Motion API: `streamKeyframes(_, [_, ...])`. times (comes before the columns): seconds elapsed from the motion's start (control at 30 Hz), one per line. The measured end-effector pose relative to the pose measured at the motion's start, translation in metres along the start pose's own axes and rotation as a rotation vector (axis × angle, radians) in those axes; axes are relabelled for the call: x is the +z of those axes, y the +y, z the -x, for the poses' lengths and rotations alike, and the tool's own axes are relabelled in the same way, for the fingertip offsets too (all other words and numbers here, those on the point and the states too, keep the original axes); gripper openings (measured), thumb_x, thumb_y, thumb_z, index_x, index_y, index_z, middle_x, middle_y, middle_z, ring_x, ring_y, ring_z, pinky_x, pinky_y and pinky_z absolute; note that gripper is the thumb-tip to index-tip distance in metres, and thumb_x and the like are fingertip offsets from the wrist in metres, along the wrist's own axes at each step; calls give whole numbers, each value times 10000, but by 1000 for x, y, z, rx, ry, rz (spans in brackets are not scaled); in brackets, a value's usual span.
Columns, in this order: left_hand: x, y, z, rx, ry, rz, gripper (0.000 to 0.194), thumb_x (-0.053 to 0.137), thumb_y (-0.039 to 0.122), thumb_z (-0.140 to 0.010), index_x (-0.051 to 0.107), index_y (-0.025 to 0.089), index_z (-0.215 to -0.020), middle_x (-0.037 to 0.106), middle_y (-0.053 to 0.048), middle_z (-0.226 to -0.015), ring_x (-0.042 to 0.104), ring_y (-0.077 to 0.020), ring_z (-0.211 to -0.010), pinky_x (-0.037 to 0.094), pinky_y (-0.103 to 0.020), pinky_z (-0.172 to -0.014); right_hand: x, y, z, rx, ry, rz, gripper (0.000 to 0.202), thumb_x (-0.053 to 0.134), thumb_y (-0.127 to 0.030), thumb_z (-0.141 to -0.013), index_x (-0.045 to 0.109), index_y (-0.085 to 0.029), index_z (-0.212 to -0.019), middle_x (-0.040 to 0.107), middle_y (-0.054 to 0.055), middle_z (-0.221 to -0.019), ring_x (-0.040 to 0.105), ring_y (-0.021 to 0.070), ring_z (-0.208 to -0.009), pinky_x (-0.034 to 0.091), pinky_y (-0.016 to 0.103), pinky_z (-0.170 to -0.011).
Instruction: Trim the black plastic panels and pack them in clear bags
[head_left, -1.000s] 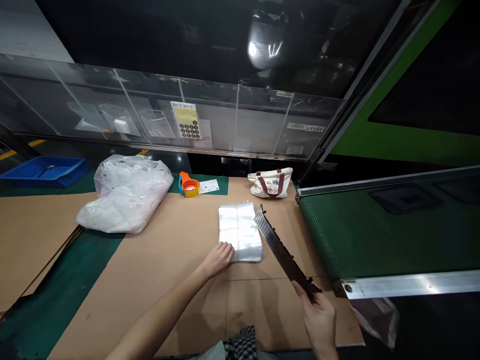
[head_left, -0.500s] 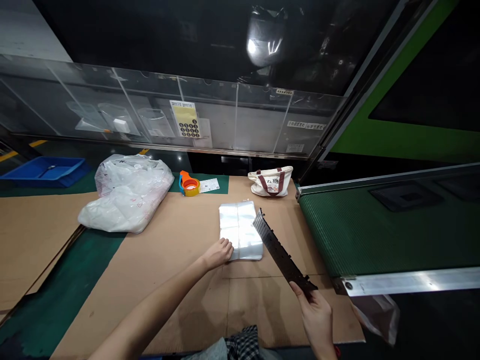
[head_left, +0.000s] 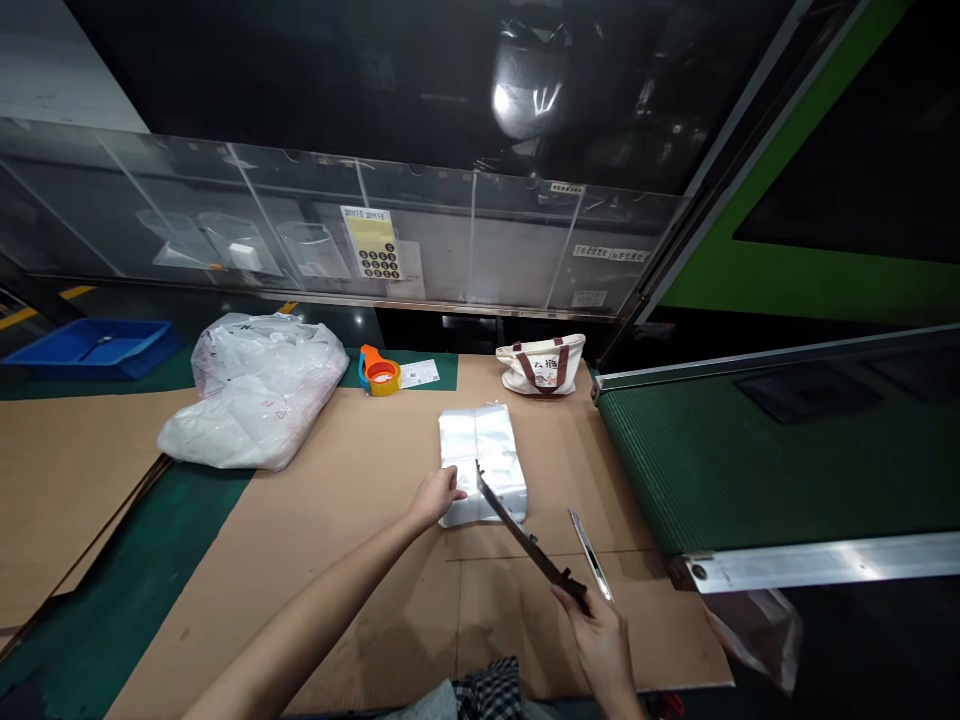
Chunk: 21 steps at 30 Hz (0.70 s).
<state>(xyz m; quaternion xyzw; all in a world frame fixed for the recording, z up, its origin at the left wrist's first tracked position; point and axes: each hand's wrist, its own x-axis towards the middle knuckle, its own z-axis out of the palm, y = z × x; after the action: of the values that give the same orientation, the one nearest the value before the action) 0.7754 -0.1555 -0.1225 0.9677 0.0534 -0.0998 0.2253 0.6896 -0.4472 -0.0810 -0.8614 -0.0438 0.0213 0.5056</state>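
Note:
A stack of clear plastic bags (head_left: 495, 455), banded around its middle, lies on the cardboard in front of me. My left hand (head_left: 437, 498) is closed at the stack's left edge, its fingers pinching a bag there. In my right hand (head_left: 600, 635) is a long, thin dark plastic panel (head_left: 521, 535) with small clips along its edge. I grip it by the near end, and it slants up and left so that its far tip overlaps the bags in view. A utility knife (head_left: 590, 553) rests on the cardboard just beyond my right hand.
At the back stand an orange tape dispenser (head_left: 380, 373), a paper slip (head_left: 419, 373) and a canvas bag (head_left: 544, 365). Left are a filled white plastic bag (head_left: 262, 390) and a blue tray (head_left: 94, 350). A green conveyor belt (head_left: 750, 470) with dark parts runs along the right.
My right hand has moved left with the panel, which has turned nearly edge-on, uncovering the utility knife. My left hand has shifted slightly left and up at the bags' edge.

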Motion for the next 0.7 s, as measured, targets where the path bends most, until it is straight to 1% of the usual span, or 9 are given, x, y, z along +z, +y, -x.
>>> streamKeyframes(0.13, [0, -3, -4, -131, -22, 111, 210, 544, 333, -803, 537, 126, -771, 530, 6, -704, 506, -114, -648, 427, -274, -616, 18, 1, 3, -54, -60, 8, 268, 508, -399, -792, 641, -169, -767, 663, 56, -715, 615, 181, -671, 465, 223, -620])
streamKeyframes(0.27, [-2, -2, -5, -214, -41, 192, 200, 534, 318, -816, 555, 119, -813, 555, -4, -738, 531, -119, -675, 452, -292, -645, 30, 3, 5, -64, -62, 33, 291, 467, -389, -817, 630, -149, -796, 652, 75, -707, 607, 190, -656, 457, 248, -631])
streamKeyframes(0.37, [-2, 0, -6, -242, -61, 240, 195, 532, 308, -822, 567, 116, -827, 576, -15, -776, 551, -127, -712, 465, -310, -679, 33, 3, 5, -61, -67, 42, 279, 458, -384, -824, 619, -157, -809, 652, 71, -716, 612, 193, -675, 450, 250, -636])
streamKeyframes(0.53, [-2, 2, -7, -253, -61, 308, 196, 551, 305, -809, 576, 117, -761, 589, -19, -788, 559, -146, -785, 457, -348, -750, 31, 1, 4, -36, -71, 45, 275, 464, -407, -818, 609, -175, -789, 655, 59, -718, 613, 192, -676, 441, 247, -608])
streamKeyframes(0.63, [0, 0, -8, -292, -44, 392, 199, 552, 305, -808, 572, 118, -744, 584, -12, -756, 559, -140, -756, 458, -340, -736, 32, -1, 4, -17, -74, 37, 285, 460, -421, -815, 611, -180, -790, 660, 62, -725, 612, 201, -686, 442, 258, -617])
streamKeyframes(0.7, [2, -1, -10, -327, -22, 475, 205, 550, 307, -811, 567, 117, -737, 578, -7, -736, 556, -130, -717, 463, -322, -705, 33, -2, 4, -2, -77, 27, 286, 459, -422, -812, 613, -181, -814, 670, 71, -767, 619, 211, -728, 443, 265, -644])
